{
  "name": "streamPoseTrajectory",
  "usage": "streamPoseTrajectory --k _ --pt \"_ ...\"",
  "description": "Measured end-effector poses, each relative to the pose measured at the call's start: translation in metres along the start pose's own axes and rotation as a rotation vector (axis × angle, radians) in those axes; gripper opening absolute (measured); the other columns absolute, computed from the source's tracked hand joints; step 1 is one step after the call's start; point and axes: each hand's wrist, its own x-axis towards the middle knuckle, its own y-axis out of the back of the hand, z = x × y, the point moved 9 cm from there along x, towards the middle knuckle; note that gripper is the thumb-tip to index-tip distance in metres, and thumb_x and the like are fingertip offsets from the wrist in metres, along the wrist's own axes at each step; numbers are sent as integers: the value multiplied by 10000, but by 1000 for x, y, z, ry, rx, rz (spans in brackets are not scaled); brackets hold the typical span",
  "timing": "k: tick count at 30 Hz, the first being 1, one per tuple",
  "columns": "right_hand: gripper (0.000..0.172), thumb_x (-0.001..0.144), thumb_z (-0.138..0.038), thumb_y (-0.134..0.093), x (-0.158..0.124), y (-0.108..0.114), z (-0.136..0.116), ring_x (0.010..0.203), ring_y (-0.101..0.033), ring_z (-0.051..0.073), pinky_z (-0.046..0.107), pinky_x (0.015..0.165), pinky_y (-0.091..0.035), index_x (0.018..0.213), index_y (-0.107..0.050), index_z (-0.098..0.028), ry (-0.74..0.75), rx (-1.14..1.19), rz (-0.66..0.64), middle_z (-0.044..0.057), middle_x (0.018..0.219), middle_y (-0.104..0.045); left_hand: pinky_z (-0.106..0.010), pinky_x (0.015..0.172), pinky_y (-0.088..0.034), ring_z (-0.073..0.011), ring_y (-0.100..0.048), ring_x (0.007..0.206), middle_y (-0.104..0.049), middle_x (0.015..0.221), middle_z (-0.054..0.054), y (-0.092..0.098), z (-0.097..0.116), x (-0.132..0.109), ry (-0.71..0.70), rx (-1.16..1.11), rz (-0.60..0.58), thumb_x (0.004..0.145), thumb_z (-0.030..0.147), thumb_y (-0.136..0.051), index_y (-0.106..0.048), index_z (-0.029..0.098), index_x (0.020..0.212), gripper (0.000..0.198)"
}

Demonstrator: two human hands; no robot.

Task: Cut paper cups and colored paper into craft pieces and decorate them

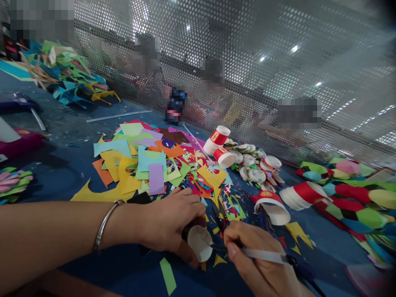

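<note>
Low in the middle, my left hand (173,218) curls its fingers and thumb around a round white paper disc (199,243), like the bottom of a paper cup. Thin dark lines mark its upper face. My right hand (256,255) grips a pen (264,254) with a clear barrel, its dark tip touching or very near the disc's right edge. Just beyond my right hand, scissors (220,216) lie partly hidden among scraps. A pile of coloured paper pieces (156,175) spreads beyond my left hand. A green paper strip (168,275) lies on the blue table (123,268).
Red and white paper cups (272,206) lie to the right, with a cluster of small round pieces (247,161) behind. Colourful paper-covered shapes (359,194) line the far right. A glue gun (18,103) stands left. A phone (175,106) leans against the perforated metal screen (247,90).
</note>
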Motion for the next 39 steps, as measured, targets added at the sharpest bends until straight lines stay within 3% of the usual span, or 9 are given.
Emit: streamPoseTrajectory --k 39 --pt "150 910 -119 -423 5 2 -5 565 -511 132 257 536 -376 823 -502 -211 14 47 14 -16 666 -538 -323 762 -324 -221 -499 885 -572 942 -6 0 1 1 -11 -7 3 594 541 -844 -603 225 928 519"
